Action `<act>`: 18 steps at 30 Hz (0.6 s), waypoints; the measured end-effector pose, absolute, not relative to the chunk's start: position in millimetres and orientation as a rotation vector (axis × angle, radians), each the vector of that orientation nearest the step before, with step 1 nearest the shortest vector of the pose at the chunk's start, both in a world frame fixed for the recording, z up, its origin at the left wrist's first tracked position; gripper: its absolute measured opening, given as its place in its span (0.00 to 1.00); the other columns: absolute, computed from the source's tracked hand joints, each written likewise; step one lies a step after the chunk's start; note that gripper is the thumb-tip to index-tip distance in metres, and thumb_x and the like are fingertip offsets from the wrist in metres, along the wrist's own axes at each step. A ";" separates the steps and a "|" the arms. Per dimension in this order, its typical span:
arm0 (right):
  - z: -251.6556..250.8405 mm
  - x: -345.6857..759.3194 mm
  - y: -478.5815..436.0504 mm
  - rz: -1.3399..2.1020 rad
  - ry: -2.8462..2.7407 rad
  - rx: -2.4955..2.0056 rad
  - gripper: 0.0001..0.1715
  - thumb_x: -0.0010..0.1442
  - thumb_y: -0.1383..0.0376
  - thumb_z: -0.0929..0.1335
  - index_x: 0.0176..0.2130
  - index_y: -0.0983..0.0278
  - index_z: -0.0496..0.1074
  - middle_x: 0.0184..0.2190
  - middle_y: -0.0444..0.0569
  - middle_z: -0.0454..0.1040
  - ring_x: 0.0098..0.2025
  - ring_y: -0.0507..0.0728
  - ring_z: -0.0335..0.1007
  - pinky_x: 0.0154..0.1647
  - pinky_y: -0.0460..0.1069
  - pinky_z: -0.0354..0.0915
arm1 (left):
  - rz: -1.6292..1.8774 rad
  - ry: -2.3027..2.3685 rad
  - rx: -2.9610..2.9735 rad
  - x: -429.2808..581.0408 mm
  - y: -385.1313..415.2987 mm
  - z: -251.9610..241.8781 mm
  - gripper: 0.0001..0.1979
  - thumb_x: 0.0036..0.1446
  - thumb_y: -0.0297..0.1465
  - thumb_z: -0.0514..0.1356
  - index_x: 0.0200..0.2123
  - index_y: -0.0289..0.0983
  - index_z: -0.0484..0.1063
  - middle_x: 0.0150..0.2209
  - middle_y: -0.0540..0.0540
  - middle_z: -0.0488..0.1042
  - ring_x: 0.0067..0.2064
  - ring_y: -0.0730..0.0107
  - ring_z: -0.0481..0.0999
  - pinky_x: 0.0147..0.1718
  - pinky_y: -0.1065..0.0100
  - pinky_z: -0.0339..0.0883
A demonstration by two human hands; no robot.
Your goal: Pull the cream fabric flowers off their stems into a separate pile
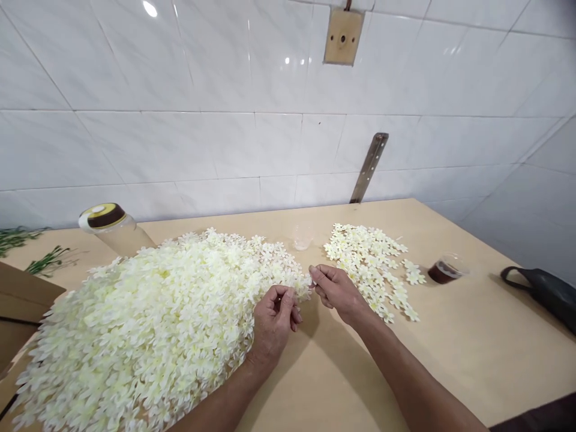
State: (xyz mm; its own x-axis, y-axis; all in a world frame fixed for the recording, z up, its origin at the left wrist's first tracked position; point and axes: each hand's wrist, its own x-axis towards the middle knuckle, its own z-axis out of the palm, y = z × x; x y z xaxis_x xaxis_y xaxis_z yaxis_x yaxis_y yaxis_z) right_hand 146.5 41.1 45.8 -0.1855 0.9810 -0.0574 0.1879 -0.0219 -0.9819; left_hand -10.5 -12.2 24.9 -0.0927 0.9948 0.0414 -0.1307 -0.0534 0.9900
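A big heap of white artificial flowers (171, 312), pale yellow at their centres, spreads over the left half of the table. At the heap's right edge my left hand (274, 324) is closed in a pinch, with small white petals (302, 283) at its fingertips. Close on its right, my right hand (337, 291) also pinches, with thumb and forefinger at the edge of those same petals. The exact grip points are partly hidden by the fingers. Beyond my right hand lies a smaller, flatter batch of the same flowers (366, 258).
A clear bottle with a brown and yellow lid (105, 216) leans behind the heap. A small clear cup (302, 238) stands between the flower groups. Right are a cup of dark liquid (445, 270) and a black strapped object (546, 288). Cardboard (24, 306) and green stems (47, 261) lie left.
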 end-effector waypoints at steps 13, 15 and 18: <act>75.7 135.3 40.6 1.096 -1.755 -1.218 0.24 0.62 0.50 0.66 0.49 0.61 0.76 0.41 0.51 0.78 0.24 0.50 0.70 0.23 0.46 0.66 | 1.210 1.187 1.613 -10.3 -24.5 23.0 0.11 0.61 0.38 0.58 0.30 0.38 0.71 0.18 0.52 0.68 0.20 0.73 0.67 0.23 0.72 0.62; 79.6 154.8 34.8 0.855 -1.773 -1.292 0.21 0.62 0.51 0.66 0.47 0.61 0.77 0.46 0.52 0.78 0.30 0.53 0.73 0.31 0.48 0.70 | 1.229 1.195 1.577 -9.2 -24.1 22.2 0.11 0.61 0.39 0.59 0.31 0.38 0.72 0.18 0.52 0.67 0.20 0.73 0.67 0.22 0.73 0.61; 78.6 205.6 14.9 0.562 -1.644 -1.447 0.19 0.63 0.52 0.66 0.44 0.61 0.77 0.44 0.53 0.78 0.39 0.58 0.75 0.39 0.50 0.71 | 1.274 1.219 1.497 -5.7 -24.5 21.9 0.13 0.60 0.40 0.59 0.30 0.38 0.73 0.17 0.52 0.66 0.19 0.74 0.66 0.20 0.74 0.60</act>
State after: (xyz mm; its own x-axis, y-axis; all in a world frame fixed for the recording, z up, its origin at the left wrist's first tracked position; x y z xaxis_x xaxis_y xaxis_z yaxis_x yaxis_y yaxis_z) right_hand 205.6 14.9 78.6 0.0334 0.9532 0.3005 0.5702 0.2287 -0.7890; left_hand -5.7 -24.5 21.9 0.0257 0.9775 0.2092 0.1660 -0.2106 0.9634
